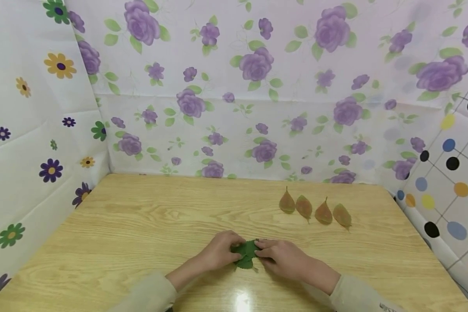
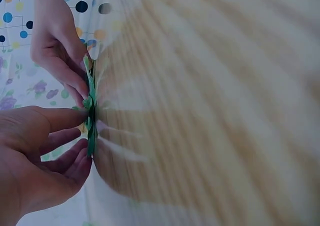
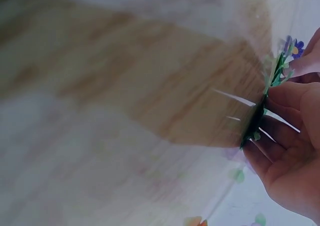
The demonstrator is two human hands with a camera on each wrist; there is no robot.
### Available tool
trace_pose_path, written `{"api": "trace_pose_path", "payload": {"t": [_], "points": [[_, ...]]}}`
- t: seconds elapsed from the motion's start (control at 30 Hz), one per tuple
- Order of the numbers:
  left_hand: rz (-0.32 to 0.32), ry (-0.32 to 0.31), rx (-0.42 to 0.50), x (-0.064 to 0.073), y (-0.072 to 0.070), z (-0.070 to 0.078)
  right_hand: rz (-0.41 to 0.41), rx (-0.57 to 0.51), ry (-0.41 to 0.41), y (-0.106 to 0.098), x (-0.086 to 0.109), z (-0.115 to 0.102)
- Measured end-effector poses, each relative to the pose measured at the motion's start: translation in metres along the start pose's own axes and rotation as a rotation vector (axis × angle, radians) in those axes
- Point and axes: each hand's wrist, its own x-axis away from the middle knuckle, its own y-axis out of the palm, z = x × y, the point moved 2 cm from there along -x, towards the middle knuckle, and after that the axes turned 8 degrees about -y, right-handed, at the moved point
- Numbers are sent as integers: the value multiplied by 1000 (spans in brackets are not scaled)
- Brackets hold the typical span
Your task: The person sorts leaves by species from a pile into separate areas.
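Observation:
Overlapping green leaves (image 1: pixel 246 252) lie flat on the wooden table (image 1: pixel 171 208), near its front in the head view. My left hand (image 1: pixel 220 251) touches their left side, its thumb and fingertips spread on the leaves. From the other side my right hand (image 1: pixel 286 259) rests its fingertips on the right part of the leaves. The left wrist view shows the green leaves (image 2: pixel 91 103) edge-on beside both hands. In the right wrist view, the right hand (image 3: pixel 295 141) has extended fingers against the leaves (image 3: pixel 257 118); the far hand is partly cut off.
A row of several reddish-brown leaves (image 1: pixel 286 203) with green tinges lies at the table's back right, stems pointing alternately up and down. A floral cloth (image 1: pixel 234 143) hangs behind the table. Patterned cloths flank it on the left (image 1: pixel 31 143) and right (image 1: pixel 448 190).

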Motion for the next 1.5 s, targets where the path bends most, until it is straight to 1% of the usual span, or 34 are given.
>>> {"api": "trace_pose_path", "payload": {"t": [0.1, 0.27, 0.4, 0.47, 0.63, 0.87, 1.03, 1.23, 1.4, 1.5], "points": [[-3, -57, 83, -4, 3, 2, -1, -11, 3, -1, 1, 0], [10, -147, 180, -9, 7, 5, -9, -11, 6, 0, 1, 1], [40, -174, 261, -12, 8, 6, -10, -12, 5, -1, 2, 1], [59, -172, 280, -13, 8, 5, -6, -14, 2, -2, 2, 1], [85, -153, 296, -12, 7, 2, -8, -22, 3, -1, 2, 1], [91, -116, 206, -10, 3, -6, -17, -26, 3, 1, 1, 2], [91, -115, 214, -10, 0, -10, -20, -34, 12, 1, 2, 1], [90, -152, 237, -11, -6, -16, -22, -44, 20, 3, 2, 1], [85, -202, 287, -14, -13, -22, -22, -45, 29, 4, 2, 2], [84, -233, 335, -16, -17, -25, -21, -46, 30, 3, 2, 3]]}}
